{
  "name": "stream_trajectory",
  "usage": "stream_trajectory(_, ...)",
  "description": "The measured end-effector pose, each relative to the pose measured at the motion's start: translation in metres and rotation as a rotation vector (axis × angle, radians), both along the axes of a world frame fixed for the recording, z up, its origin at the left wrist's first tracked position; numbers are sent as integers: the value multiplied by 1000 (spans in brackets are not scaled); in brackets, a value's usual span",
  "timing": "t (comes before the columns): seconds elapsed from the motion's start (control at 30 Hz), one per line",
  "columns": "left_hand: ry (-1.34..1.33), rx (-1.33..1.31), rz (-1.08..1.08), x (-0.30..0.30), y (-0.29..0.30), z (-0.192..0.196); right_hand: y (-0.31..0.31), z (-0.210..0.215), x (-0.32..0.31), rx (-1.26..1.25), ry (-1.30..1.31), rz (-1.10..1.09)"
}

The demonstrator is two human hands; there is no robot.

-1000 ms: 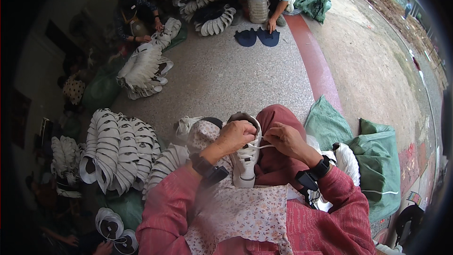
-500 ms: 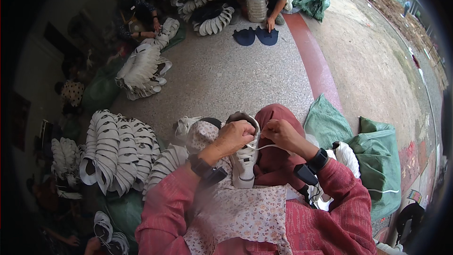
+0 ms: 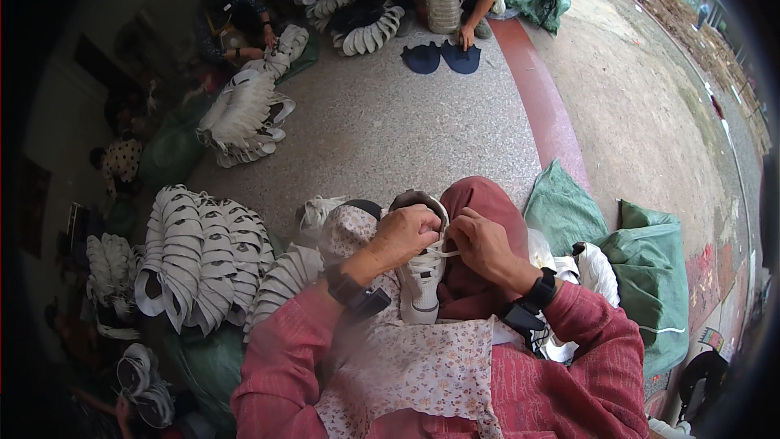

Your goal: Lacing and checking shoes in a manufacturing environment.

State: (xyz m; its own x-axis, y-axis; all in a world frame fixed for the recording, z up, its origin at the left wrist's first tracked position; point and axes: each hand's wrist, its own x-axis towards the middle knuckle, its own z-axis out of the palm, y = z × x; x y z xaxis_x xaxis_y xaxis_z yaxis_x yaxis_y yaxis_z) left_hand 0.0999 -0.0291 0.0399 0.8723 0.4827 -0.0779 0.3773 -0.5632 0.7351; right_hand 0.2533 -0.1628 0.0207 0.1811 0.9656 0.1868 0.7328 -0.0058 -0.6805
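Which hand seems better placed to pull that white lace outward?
Probably the right hand: the white lace runs from the shoe toward its fingers, while the left hand is bent over the shoe's opening.

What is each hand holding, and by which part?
The left hand holds the white shoe near its ankle opening; the right hand pinches its lace close to the shoe, the exact grip partly hidden.

We see daylight brightening the pavement [image 3: 626, 114] right of the shoe [image 3: 420, 289], gloom left of it, and bent edges.
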Motion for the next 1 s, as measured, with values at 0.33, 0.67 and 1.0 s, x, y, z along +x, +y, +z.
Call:
stream_trajectory(0.33, -32, 23, 7, 0, 0, -1, 12, 3, 25, -244, 161, 75)
stream_trajectory(0.67, -68, 15, -13, 0, 2, -4, 22, 18, 27, 6, -106, 77)
stream_trajectory(1.0, -138, 78, -119, -3, 20, 9, 40, 5, 50, -3, -6, 456)
